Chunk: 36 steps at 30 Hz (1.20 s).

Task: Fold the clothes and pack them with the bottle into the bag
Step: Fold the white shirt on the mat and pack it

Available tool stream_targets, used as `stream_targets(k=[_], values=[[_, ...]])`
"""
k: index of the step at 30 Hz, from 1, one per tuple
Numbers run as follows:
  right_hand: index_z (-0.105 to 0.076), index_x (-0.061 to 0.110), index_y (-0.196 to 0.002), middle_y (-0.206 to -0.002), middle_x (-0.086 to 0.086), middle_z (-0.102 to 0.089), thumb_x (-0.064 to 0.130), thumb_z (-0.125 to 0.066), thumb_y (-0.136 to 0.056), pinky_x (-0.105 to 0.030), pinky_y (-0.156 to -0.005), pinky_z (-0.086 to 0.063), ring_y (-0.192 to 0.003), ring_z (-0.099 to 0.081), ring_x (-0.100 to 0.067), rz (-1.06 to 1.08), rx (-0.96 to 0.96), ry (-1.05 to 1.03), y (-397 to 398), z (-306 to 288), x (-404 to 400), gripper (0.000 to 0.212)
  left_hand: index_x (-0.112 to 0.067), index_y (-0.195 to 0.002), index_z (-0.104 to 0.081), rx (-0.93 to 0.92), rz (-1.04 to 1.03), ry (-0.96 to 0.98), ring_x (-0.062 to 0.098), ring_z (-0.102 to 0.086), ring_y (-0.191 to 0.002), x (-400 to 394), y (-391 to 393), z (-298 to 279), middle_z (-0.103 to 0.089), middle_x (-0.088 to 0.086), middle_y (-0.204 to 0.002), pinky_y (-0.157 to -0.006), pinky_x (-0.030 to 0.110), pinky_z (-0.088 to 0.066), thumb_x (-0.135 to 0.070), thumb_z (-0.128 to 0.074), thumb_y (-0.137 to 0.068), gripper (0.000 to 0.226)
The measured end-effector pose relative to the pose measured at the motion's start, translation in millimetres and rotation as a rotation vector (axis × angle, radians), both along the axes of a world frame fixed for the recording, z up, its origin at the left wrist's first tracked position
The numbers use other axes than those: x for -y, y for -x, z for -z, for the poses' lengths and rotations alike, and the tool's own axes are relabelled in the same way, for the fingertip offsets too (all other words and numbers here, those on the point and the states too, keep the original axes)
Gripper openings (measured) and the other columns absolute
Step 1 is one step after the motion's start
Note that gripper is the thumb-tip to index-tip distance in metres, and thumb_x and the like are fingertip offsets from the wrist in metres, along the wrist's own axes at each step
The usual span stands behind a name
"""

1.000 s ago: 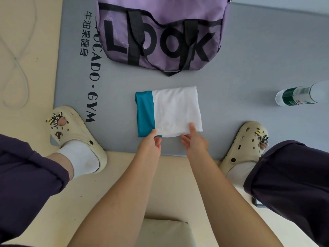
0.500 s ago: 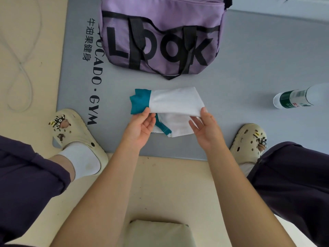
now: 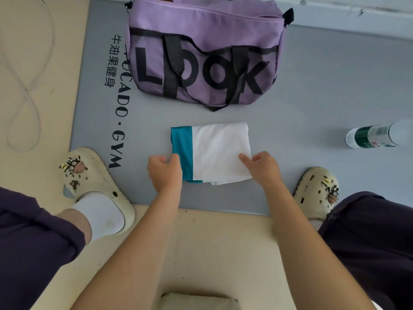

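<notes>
We have a single view — the head camera, looking steeply down from the person's own height and slightly forward. It sits above the near edge of the mat (image 3: 324,90), so both forearms enter from the bottom and the knees fill the lower corners. The wide lens bends the mat's far edge. The bag (image 3: 201,30) is cut by the top — nothing beyond it shows.

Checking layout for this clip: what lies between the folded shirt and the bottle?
Only bare grey mat lies between the shirt and the bottle, seen in the head view.
</notes>
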State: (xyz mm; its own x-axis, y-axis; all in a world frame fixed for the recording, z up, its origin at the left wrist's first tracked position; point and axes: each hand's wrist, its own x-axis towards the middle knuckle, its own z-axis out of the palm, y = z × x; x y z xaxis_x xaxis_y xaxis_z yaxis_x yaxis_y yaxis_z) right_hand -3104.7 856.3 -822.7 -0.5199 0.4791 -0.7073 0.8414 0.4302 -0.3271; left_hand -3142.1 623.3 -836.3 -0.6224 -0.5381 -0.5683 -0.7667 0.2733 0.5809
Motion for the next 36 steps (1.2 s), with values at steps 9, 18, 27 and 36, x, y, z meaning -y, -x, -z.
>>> stream_targets(k=[9,18,27,36], values=[[-0.067,0.009,-0.081,-0.071,-0.004,-0.063,0.047,-0.070,-0.083,-0.027,-0.052,-0.052,-0.062,-0.061,-0.021,-0.037,0.126,0.220,-1,5,-6,0.039,-0.014,-0.059,-0.044,0.233,0.478,-0.049,0.022,-0.049,-0.060,17,19,26,-0.052,0.001,-0.058,-0.055,0.029,-0.038,-0.040,-0.072,-0.084,0.045],[-0.050,0.011,-0.099,-0.089,0.001,-0.055,0.055,-0.069,-0.080,-0.030,-0.062,-0.036,-0.078,-0.052,-0.019,-0.008,-0.167,-0.031,23,9,-4,0.052,-0.023,-0.071,-0.044,0.054,0.390,0.037,0.007,-0.049,-0.062,11,41,10,-0.053,-0.009,-0.072,-0.050,0.026,-0.031,-0.058,-0.065,-0.080,0.042],[-0.019,0.022,-0.058,-0.054,0.006,-0.022,0.042,-0.073,-0.079,-0.020,-0.034,-0.016,-0.048,-0.022,-0.014,0.011,-0.139,0.034,59,21,-6,0.061,-0.008,-0.070,-0.062,0.324,0.271,-0.228,0.020,-0.058,-0.068,14,62,14,-0.069,0.001,-0.072,-0.058,0.027,-0.042,-0.058,-0.070,-0.079,0.052],[-0.032,0.019,-0.055,-0.051,0.008,-0.035,0.034,-0.078,-0.077,-0.015,-0.035,-0.023,-0.045,-0.033,-0.011,0.114,-0.200,0.098,46,30,-13,0.053,-0.013,-0.103,-0.067,0.314,0.242,-0.576,0.016,-0.071,-0.089,18,53,12,-0.075,0.001,-0.099,-0.070,0.028,-0.056,-0.029,-0.075,-0.086,0.025]])
